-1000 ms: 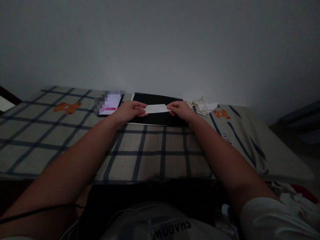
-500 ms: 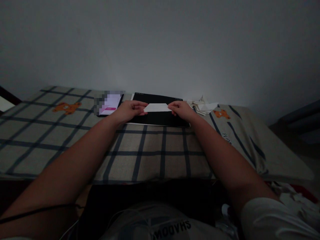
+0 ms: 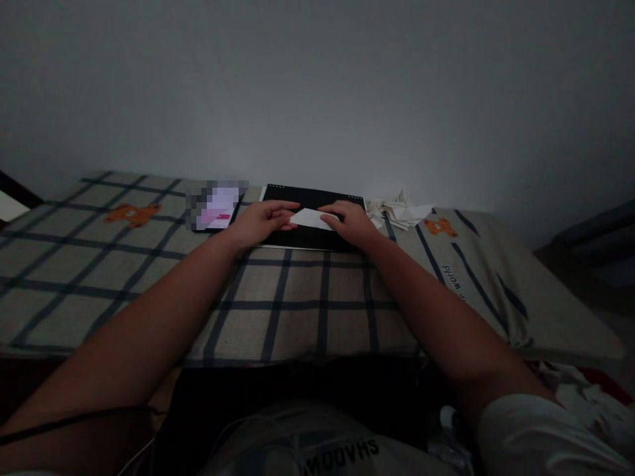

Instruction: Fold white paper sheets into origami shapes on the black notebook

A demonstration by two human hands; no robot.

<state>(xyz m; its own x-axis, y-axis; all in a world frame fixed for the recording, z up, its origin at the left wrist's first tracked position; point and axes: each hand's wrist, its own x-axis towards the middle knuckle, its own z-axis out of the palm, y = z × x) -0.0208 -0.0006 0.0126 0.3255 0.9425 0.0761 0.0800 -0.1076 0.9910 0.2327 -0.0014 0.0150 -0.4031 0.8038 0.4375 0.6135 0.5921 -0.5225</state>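
A small folded piece of white paper (image 3: pixel 311 218) is held between my two hands, over a black flat notebook or folder (image 3: pixel 312 239). My left hand (image 3: pixel 268 219) pinches the paper's left corner with thumb and fingertips. On the right side, my right hand (image 3: pixel 350 221) grips the paper, its thumb on the near face and its fingers curled over the top edge. Part of the paper's right end is hidden by that hand. Beyond the right hand lie several folded white paper shapes (image 3: pixel 404 213), bunched together.
A tablet or phone (image 3: pixel 218 206) with a lit, partly blurred screen lies left of the black folder. The table wears a checked cloth (image 3: pixel 297 304) with orange bear prints. A grey wall (image 3: pixel 317 99) rises behind it. Crumpled white paper (image 3: pixel 590 396) is at lower right.
My right hand has moved slightly left and inward over the paper. The paper's outline has gone from a flat-topped strip to a more pointed shape. My left hand stays nearly in place.
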